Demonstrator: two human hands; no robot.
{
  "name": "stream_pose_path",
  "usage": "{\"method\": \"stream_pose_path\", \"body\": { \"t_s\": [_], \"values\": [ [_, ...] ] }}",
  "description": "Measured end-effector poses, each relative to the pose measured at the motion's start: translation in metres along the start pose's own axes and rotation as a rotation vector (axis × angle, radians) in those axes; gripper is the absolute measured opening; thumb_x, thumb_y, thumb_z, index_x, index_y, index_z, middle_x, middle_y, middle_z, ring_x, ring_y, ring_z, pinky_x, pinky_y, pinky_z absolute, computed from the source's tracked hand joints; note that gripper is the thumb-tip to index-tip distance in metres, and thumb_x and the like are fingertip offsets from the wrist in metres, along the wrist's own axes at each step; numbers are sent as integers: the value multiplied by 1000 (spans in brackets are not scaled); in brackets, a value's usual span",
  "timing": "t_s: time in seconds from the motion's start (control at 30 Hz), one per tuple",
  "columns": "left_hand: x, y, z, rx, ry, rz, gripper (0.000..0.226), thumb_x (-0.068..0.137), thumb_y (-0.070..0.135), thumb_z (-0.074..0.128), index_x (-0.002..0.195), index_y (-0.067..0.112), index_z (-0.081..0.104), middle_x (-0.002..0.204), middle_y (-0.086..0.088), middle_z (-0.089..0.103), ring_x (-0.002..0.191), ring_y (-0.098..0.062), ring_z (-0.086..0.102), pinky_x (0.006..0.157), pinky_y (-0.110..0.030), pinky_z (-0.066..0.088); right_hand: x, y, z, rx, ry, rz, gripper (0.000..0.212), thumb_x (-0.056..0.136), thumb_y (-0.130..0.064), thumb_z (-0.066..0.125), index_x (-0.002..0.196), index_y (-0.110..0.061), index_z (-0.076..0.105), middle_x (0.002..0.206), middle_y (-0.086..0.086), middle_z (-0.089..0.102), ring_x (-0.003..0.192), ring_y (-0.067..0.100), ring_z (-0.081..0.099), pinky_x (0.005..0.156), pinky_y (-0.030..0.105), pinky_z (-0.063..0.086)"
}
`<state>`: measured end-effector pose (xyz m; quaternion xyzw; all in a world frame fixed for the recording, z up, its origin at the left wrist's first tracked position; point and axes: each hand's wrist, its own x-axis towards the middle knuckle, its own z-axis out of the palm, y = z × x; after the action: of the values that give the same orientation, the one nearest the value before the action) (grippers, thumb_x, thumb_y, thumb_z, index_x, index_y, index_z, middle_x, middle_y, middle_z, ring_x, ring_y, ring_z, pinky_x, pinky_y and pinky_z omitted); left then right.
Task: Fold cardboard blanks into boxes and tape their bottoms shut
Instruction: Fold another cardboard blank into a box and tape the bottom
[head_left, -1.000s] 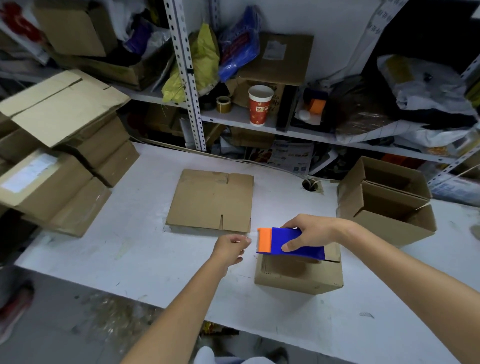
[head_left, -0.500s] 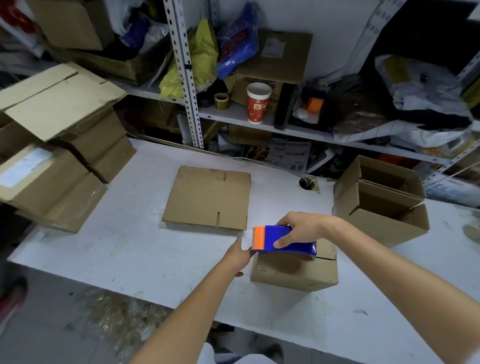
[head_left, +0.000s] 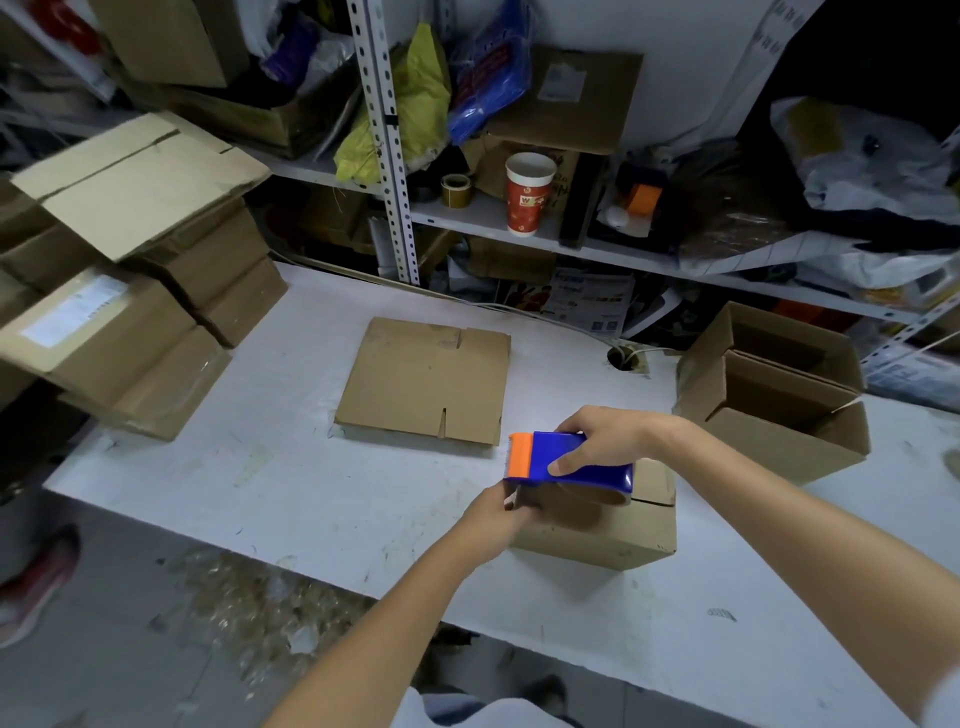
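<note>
A small folded cardboard box (head_left: 613, 535) stands bottom-up near the front of the white table (head_left: 260, 467). My right hand (head_left: 602, 441) grips a blue and orange tape dispenser (head_left: 566, 462) just above the box's left end. My left hand (head_left: 498, 512) is at the box's left side under the dispenser's orange end, its fingers hidden by the dispenser, apparently pinching the tape end. A flat cardboard blank (head_left: 426, 384) lies on the table behind them.
Two open finished boxes (head_left: 779, 395) sit at the right. Stacked cartons (head_left: 130, 291) crowd the table's left end. A cluttered shelf with a red paper cup (head_left: 529, 192) runs along the back. A cable hole (head_left: 626, 358) is in the table.
My left hand moved right from open air to the box's left side under the dispenser. The dispenser stayed over the box's left end.
</note>
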<state>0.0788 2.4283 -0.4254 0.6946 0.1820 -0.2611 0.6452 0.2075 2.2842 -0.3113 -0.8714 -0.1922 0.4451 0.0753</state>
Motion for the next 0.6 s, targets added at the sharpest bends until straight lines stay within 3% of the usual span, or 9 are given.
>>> {"method": "stream_pose_path", "body": {
  "t_s": [0.13,0.23,0.4,0.5,0.6],
  "values": [
    [3,-6,6,174,76,7,40,95,41,51,135,37,51,131,5,61,116,-17,56,98,-35,48,-2,5,-1,6,36,-15,65,87,-54,68,143,-33,45,132,-4,53,110,21,56,89,35,54],
    [4,-10,6,252,107,-6,37,93,42,47,128,36,55,123,3,64,111,-18,59,93,-35,49,-3,8,3,-33,33,-25,62,87,-54,68,140,-30,50,128,-3,57,108,21,58,92,38,54],
    [3,-5,8,288,82,13,39,101,46,43,139,38,48,133,5,61,124,-19,53,93,-31,40,-12,15,-1,-84,22,-13,57,88,-54,67,136,-25,53,125,-2,59,109,22,58,93,40,54],
    [1,-1,13,342,68,24,41,100,58,39,133,37,52,129,7,63,120,-17,55,94,-33,42,-16,24,-4,-119,19,11,56,87,-55,67,133,-25,55,123,-2,61,107,21,60,90,38,55],
    [2,2,21,359,59,21,40,101,55,39,130,32,55,127,4,63,115,-16,56,97,-34,46,-15,27,-2,-170,15,54,56,86,-54,68,132,-24,55,123,-3,61,106,21,60,83,33,53]
  ]
}}
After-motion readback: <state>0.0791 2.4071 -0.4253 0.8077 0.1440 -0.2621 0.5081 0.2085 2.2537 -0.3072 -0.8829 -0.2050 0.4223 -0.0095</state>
